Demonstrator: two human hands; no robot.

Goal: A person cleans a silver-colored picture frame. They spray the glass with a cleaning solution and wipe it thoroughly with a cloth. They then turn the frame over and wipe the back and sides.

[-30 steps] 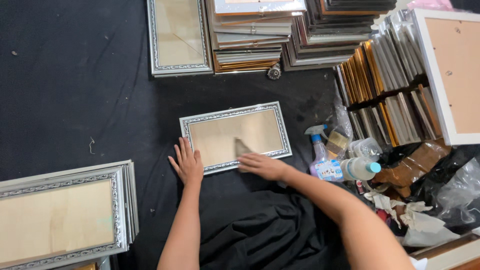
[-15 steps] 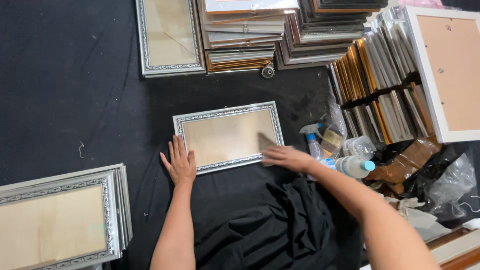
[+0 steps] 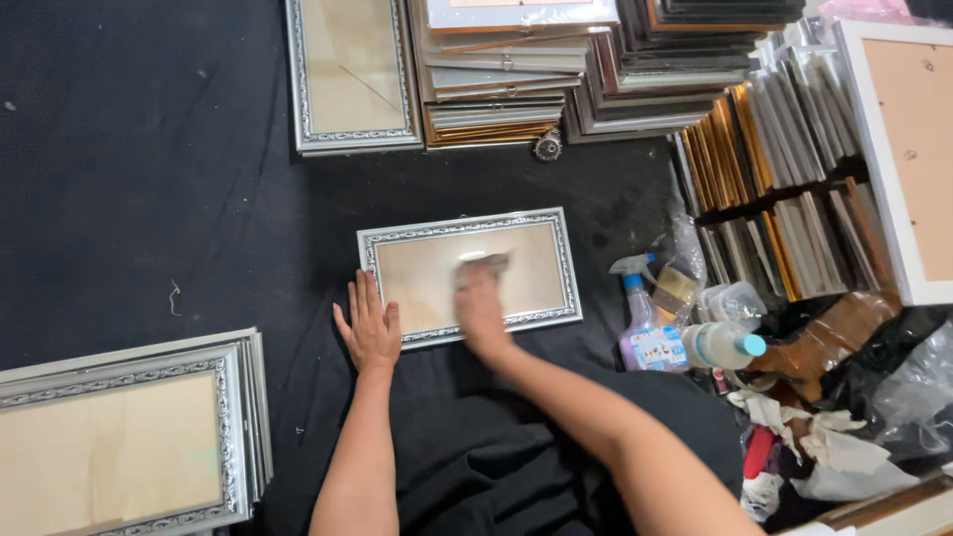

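Silver ornate frame (image 3: 469,277) flat on black cloth (image 3: 149,149) | left hand (image 3: 367,326) splayed at its edge | right hand (image 3: 481,303) grip blurred, cannot tell

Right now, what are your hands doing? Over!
Left hand flat, fingers spread, steadying the silver ornate rectangular picture frame. Right hand blurred on its glass. Purple spray bottle stands apart, right of it.

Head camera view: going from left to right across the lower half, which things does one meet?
Stack of silver frames → left hand → silver picture frame, with the blurred right hand on it → spray bottle → lying bottle with blue cap → crumpled rags.
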